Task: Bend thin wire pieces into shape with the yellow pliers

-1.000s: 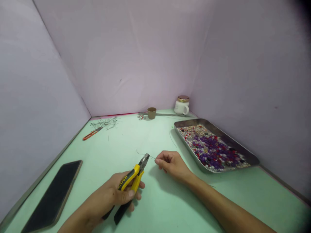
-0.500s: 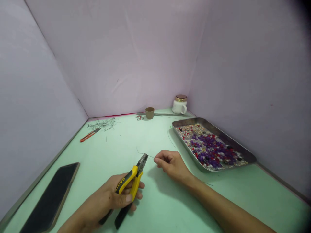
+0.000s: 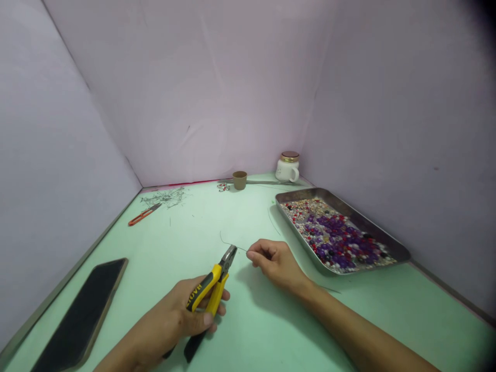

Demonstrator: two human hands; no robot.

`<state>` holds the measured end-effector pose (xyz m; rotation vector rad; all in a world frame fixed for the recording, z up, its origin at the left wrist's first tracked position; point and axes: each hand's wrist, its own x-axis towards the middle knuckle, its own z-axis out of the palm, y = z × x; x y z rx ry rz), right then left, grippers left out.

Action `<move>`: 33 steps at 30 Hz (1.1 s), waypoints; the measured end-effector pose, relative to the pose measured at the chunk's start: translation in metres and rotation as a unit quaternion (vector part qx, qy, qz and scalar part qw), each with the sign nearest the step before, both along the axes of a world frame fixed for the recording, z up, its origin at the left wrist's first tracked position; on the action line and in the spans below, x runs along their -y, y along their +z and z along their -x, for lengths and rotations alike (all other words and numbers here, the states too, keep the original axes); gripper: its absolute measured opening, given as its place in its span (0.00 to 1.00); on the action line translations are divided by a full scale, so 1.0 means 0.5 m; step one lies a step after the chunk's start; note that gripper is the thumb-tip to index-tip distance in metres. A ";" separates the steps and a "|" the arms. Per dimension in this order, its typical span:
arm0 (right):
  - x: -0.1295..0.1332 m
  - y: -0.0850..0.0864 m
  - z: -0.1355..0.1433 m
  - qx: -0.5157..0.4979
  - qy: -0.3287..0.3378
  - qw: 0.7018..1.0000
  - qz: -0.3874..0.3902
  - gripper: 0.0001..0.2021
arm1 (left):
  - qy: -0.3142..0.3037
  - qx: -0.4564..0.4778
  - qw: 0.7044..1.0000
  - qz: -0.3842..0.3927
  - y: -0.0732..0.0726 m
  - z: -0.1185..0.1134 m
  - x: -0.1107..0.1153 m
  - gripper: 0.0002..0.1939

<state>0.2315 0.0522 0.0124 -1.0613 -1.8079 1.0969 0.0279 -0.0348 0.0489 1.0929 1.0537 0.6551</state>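
My left hand (image 3: 194, 312) is closed around the yellow and black handles of a pair of pliers (image 3: 217, 281), whose jaws point up and away to the right. A thin wire (image 3: 225, 241) lies at the tip of the jaws; whether they grip it I cannot tell. Its far end curves upward on the left. In a pinch between thumb and fingers, my right hand (image 3: 273, 261) holds the wire's other side. A further length of wire (image 3: 331, 290) shows beyond my right forearm.
A metal tray (image 3: 300, 245) of mixed beads stands at right. On the left lie a phone (image 3: 83, 315), orange thread snips (image 3: 144, 214) and a heap of wire bits (image 3: 166, 196). At the back are a small brown cup (image 3: 239, 181), several beads (image 3: 223, 187) and a lidded white mug (image 3: 287, 169).
The wire's free end has shifted slightly and shows a longer curve above the plier jaws. Both hands keep nearly the same place and grip.
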 end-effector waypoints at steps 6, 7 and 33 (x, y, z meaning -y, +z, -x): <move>0.000 -0.001 -0.001 -0.001 -0.006 1.000 0.006 0.06 | -0.003 -0.055 0.998 -0.005 0.012 -0.011 0.001 0.17; 0.000 -0.001 -0.001 -0.001 -0.006 1.000 0.008 0.06 | 0.000 -0.061 0.998 -0.005 0.013 -0.012 0.001 0.18; 0.001 -0.001 0.003 0.011 -0.013 1.000 0.002 0.07 | 0.010 -0.067 0.997 -0.031 -0.015 -0.009 -0.002 0.17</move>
